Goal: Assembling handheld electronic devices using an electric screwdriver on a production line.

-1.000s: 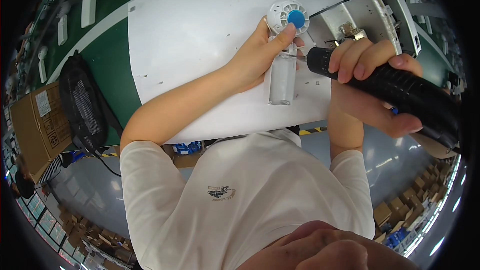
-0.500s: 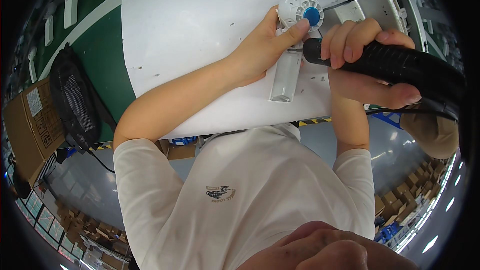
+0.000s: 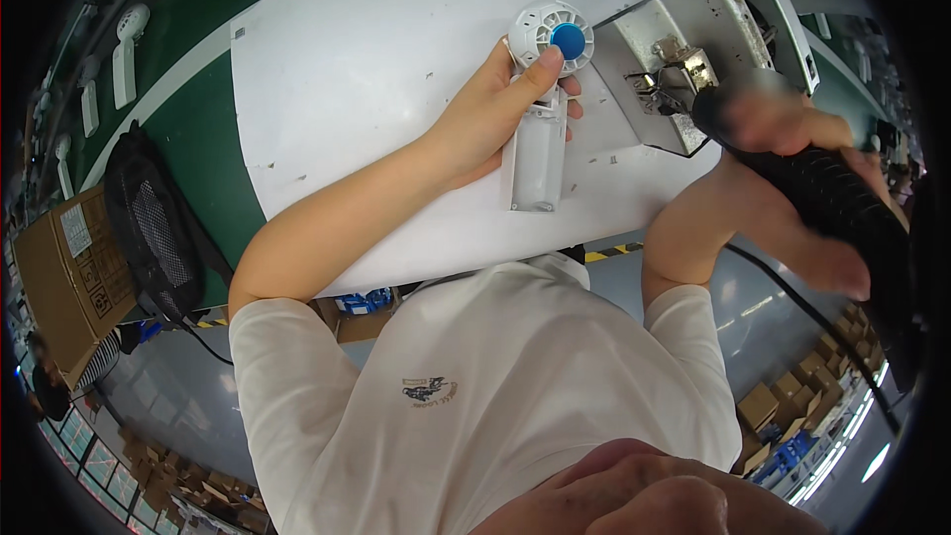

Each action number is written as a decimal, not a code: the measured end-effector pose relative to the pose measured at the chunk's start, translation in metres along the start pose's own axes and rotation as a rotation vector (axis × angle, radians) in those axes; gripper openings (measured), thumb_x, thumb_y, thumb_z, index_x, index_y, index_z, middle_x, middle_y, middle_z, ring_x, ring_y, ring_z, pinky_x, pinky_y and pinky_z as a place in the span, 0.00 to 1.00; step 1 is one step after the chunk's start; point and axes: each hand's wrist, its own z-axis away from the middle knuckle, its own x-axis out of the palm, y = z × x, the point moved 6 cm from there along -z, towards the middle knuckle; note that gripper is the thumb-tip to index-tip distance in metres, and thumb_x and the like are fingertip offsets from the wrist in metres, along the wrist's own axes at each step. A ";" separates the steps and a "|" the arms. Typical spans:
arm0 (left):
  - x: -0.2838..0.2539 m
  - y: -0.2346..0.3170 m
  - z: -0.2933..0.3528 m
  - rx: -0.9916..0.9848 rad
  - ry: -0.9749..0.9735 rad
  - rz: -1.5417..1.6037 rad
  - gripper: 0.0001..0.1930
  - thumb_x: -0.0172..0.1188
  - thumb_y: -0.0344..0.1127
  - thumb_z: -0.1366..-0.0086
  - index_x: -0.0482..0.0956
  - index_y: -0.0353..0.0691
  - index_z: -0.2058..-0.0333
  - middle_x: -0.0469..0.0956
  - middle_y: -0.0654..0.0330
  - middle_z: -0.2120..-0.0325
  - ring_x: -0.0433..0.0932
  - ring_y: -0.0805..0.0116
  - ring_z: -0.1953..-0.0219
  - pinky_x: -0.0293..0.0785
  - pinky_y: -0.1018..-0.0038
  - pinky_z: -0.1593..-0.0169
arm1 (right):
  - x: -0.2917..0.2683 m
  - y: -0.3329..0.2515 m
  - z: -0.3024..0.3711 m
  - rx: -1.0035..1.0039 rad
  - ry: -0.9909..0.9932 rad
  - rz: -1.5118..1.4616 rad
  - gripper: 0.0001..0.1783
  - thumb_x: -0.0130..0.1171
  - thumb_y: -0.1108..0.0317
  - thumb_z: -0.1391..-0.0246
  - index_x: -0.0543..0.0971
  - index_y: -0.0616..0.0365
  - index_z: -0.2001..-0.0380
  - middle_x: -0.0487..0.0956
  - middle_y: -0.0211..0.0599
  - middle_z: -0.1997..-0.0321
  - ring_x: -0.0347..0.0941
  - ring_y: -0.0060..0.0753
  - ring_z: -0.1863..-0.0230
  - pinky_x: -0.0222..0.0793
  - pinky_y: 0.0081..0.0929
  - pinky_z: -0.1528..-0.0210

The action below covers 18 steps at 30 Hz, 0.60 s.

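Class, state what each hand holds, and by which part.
Left hand: white plastic round-headed device with blue disc, around its neck. Right hand: black cylindrical power tool, by its barrel.

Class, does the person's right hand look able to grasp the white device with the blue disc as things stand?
Probably not: the right hand is wrapped around the black tool, so it looks occupied, and the left hand covers part of the white device.

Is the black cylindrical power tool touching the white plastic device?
No, white work surface shows between the black power tool and the white device.
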 end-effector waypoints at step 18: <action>-0.002 -0.002 0.000 0.080 -0.024 -0.002 0.24 0.50 0.50 0.31 0.59 0.40 0.45 0.71 0.58 0.58 0.72 0.73 0.59 0.73 0.75 0.57 | 0.051 0.028 0.020 0.172 -0.080 -0.437 0.43 0.35 0.21 0.51 0.66 0.50 0.53 0.67 0.34 0.81 0.60 0.26 0.87 0.61 0.27 0.86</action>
